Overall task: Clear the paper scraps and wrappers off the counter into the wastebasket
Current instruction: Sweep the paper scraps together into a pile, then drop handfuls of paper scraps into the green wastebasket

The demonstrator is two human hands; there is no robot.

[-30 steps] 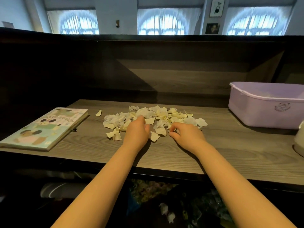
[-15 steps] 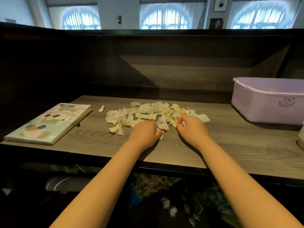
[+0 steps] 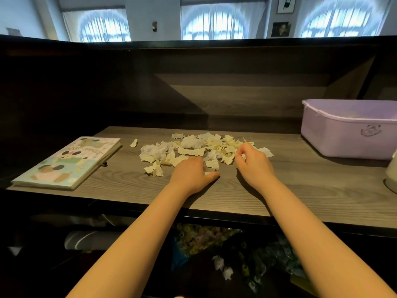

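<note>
Cream and white paper scraps (image 3: pixel 193 150) lay heaped on the desk (image 3: pixel 300 186): featherlight, limp, likely to scatter, probably best bunched several at once. The right hand (image 3: pixel 254 164) pinched one scrap; the left hand (image 3: pixel 191 175) curled over the nearest ones, its grip hidden.

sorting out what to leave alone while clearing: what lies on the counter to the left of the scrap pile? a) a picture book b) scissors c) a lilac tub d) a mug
a: the picture book lies flat on the counter, to the left of the paper scraps.
</note>
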